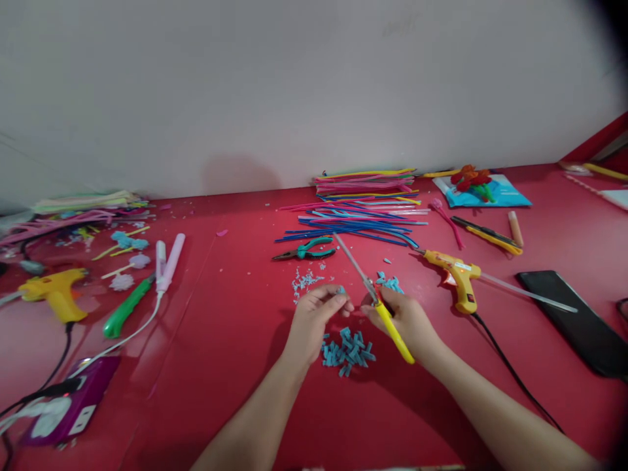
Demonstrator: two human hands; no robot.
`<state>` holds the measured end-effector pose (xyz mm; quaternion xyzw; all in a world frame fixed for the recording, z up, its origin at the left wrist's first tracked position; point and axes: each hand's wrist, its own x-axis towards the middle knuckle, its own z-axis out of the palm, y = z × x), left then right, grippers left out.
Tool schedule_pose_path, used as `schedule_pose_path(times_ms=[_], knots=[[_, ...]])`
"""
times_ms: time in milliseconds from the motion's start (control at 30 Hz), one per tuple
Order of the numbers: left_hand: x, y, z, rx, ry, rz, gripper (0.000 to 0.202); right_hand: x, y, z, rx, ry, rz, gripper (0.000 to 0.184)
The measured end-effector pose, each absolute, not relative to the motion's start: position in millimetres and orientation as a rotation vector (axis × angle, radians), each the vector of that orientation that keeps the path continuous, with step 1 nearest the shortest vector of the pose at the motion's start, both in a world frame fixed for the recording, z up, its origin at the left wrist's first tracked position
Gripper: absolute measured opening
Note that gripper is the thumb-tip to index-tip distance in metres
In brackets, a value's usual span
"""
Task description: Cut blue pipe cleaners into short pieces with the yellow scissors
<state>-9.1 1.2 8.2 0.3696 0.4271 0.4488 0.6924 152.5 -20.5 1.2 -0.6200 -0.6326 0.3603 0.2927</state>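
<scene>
My left hand (pixel 318 315) pinches a small blue fuzzy piece (pixel 341 290) between thumb and fingertips. In my right hand (pixel 405 320) are scissors with yellow handles (pixel 395 332), their blades pointing up and to the left, away from the blue piece. Just below my hands lies a heap of short cut blue pieces (pixel 347 352). A second small pile of blue pieces (pixel 391 282) sits behind my right hand, partly hidden by it. Fine pale blue clippings (pixel 305 280) are scattered behind my left hand.
Teal-handled pliers (pixel 307 249) lie before bundled pipe cleaners (pixel 353 226). Right are a yellow glue gun (pixel 458 275), a cutter knife (pixel 485 234) and a black phone (pixel 574 320). Left are another glue gun (pixel 53 293), a pink hair straightener (pixel 169 265), a green-handled tool (pixel 125 311) and a purple power strip (pixel 95 392).
</scene>
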Motion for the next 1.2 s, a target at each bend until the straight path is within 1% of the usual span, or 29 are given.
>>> schedule_pose_path(times_ms=[67,133,233,567,700,867,1000,1033,1133,1200], knots=[[-6,-2,9,0.885,0.934,0.850,0.013,150,-21,6,-1.544,-1.486,1.201,0.019],[-3,-4,9,0.945,0.910,0.716,0.014,149,-23,8,-1.488,-1.323,1.375,0.019],[-1,-6,7,1.008,0.891,0.615,0.015,151,-25,9,-1.461,-1.255,1.455,0.018],[-4,-6,3,1.097,0.904,0.624,0.011,154,-24,9,-1.498,-1.428,1.357,0.011],[-3,-6,3,1.123,0.903,0.613,0.010,155,-24,1,-1.499,-1.572,1.219,0.009],[-4,-7,2,1.246,1.016,0.649,0.011,155,-23,-9,-1.555,-1.586,1.090,0.010],[-5,-7,3,1.499,1.208,0.766,0.023,154,-21,-8,-1.610,-1.593,1.026,0.011],[-4,-8,4,1.532,1.222,0.785,0.022,154,-21,-7,-1.626,-1.598,1.007,0.013],[-1,-9,5,1.571,1.191,0.812,0.009,151,-22,-4,-1.670,-1.626,0.941,0.019],[1,-10,4,1.593,1.161,0.790,0.007,149,-22,-2,-1.691,-1.649,0.900,0.020]])
